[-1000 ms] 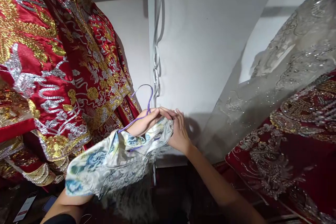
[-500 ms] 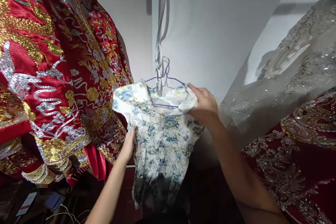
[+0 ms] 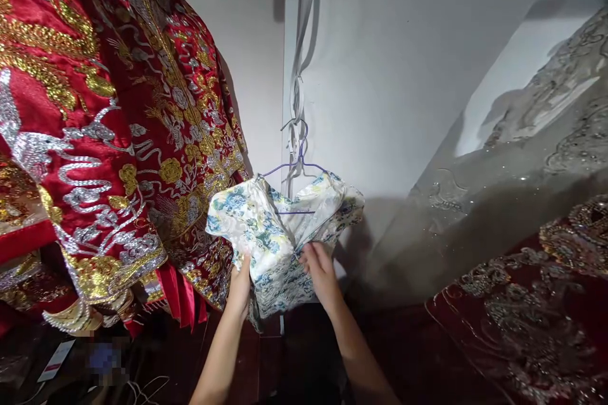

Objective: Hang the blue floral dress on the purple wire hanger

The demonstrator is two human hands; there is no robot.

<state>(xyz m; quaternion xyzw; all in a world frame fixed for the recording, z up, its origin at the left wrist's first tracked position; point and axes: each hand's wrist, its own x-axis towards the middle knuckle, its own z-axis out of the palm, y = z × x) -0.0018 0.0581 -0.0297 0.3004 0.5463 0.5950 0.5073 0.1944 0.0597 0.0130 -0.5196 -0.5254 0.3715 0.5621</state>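
Note:
A white dress (image 3: 266,234) with blue and yellow flowers is on a thin purple wire hanger (image 3: 304,166), its V-shaped neckline facing me. My left hand (image 3: 240,288) grips the garment's left side below the sleeve, thumb in front. At the lower point of the neckline, my right hand (image 3: 319,271) has its bent fingers closed on the fabric edge. The hanger's hook stands by a white looped strap (image 3: 298,98) along the wall; whether it is caught on the strap I cannot tell. The skirt's lower part is hidden.
Left of me hangs a red jacket (image 3: 175,133) with gold and silver embroidery. A pale beaded gown (image 3: 498,171) and a dark red sequinned garment (image 3: 522,323) fill the right. Low at the left are a phone (image 3: 57,359) and white cables (image 3: 147,387).
My right hand has gone from the right shoulder down and left to the neckline. The dress sits lower in view. My left hand still holds its side.

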